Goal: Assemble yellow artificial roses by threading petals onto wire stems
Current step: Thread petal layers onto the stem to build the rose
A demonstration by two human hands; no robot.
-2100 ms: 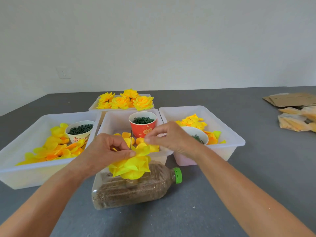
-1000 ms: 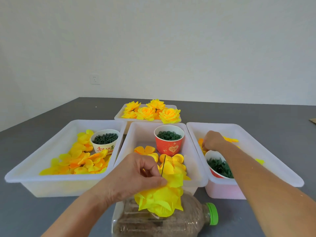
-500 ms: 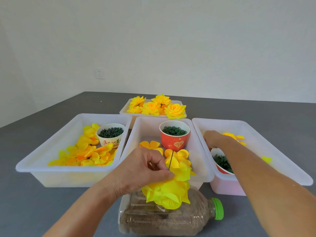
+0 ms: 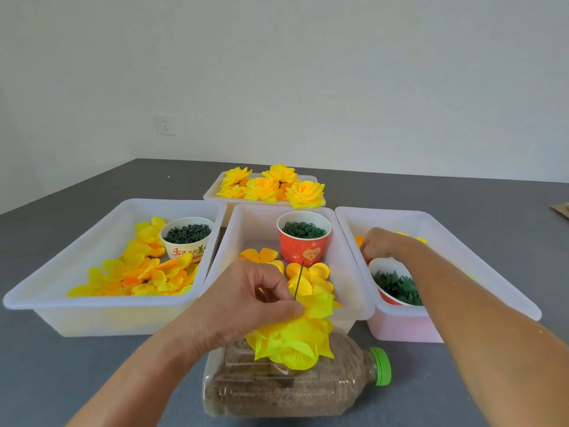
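Nearest the camera, a clear plastic bottle (image 4: 292,386) filled with brown grains lies on its side on the grey desk (image 4: 92,374), its green cap (image 4: 381,366) pointing right. A dark wire stem (image 4: 298,280) stands up from it, carrying a half-built rose of bright yellow petals (image 4: 292,340) stacked just above the bottle. The left hand (image 4: 246,303) pinches the top petal at the wire between thumb and forefinger, in much the same grip as half a second ago.

Behind the bottle sits the middle white bin (image 4: 354,291), with loose orange-yellow petals (image 4: 260,254) and a red paper cup (image 4: 303,238) of dark green rings. The right hand (image 4: 383,243) reaches into the right-hand bin (image 4: 462,241), fingers curled down among the petals beyond a cup of green leaf pieces (image 4: 395,285); what it grips, if anything, cannot be told. Two seconds ago this hand was at the flower itself; it has since crossed to the bin and has stayed there over the last second.

To the left, a third bin (image 4: 55,300) holds a heap of yellow petals (image 4: 138,272) and a white printed cup (image 4: 186,238) of green rings. Farthest back, a small tray (image 4: 212,195) carries finished yellow roses (image 4: 271,186). A wall socket (image 4: 165,125) shows on the white wall.
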